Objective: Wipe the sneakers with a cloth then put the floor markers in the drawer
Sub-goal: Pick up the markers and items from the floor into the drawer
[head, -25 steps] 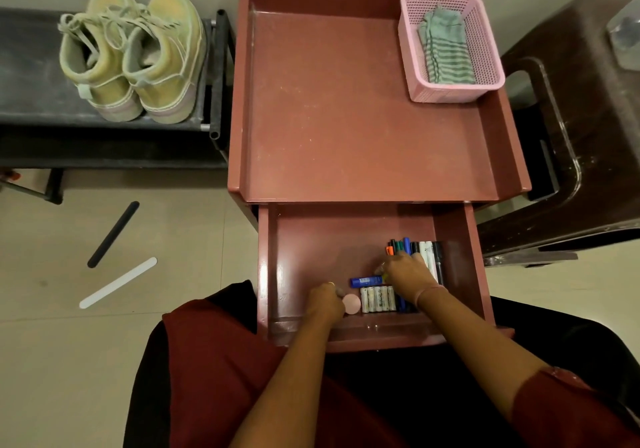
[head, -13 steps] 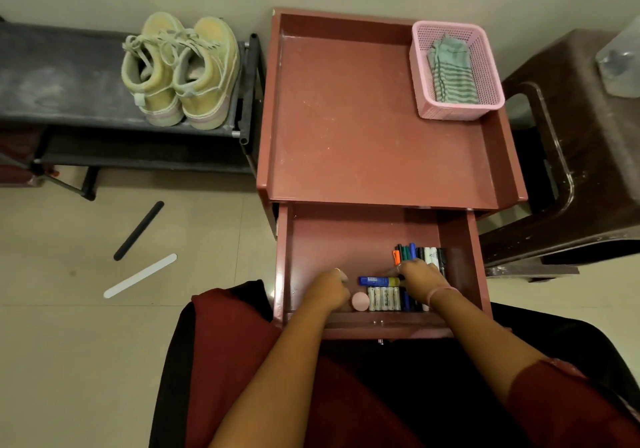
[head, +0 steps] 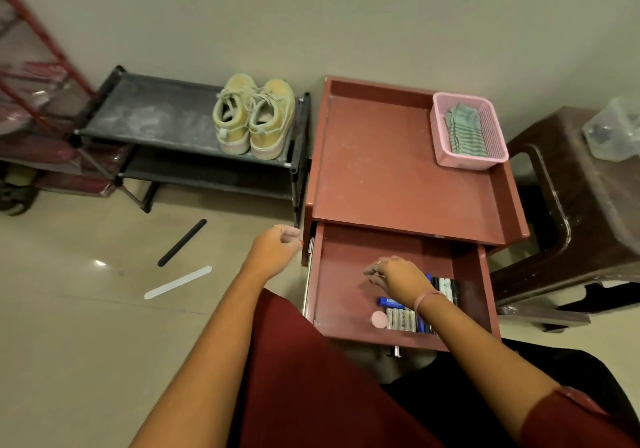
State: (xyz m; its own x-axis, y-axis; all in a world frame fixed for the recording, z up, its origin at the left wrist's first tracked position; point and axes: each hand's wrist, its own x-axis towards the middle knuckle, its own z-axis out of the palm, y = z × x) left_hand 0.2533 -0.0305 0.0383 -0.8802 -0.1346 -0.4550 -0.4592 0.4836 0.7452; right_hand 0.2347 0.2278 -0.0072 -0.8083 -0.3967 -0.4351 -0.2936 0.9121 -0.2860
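A pair of pale yellow sneakers (head: 252,117) stands on the top shelf of a black shoe rack (head: 162,118). A striped green cloth (head: 465,132) lies folded in a pink basket (head: 446,157) on the red cabinet top (head: 388,170). The drawer (head: 343,292) below is pulled out, with several markers (head: 446,286) and batteries inside. My right hand (head: 398,276) hovers over the markers, fingers loosely curled and empty. My left hand (head: 275,250) is outside the drawer's left edge, loosely closed with nothing visible in it. A black strip (head: 182,242) and a white strip (head: 177,282) lie on the floor.
A dark brown stool (head: 581,212) stands right of the cabinet with a clear plastic container (head: 613,129) on it. A red rack (head: 38,101) with bags is at far left. A pink round cap (head: 378,319) lies in the drawer. My red-clad knees fill the foreground.
The head has lifted and turned left, so more floor and wall show. My left hand left the drawer and moved left past its edge. My right hand rose slightly above the markers.
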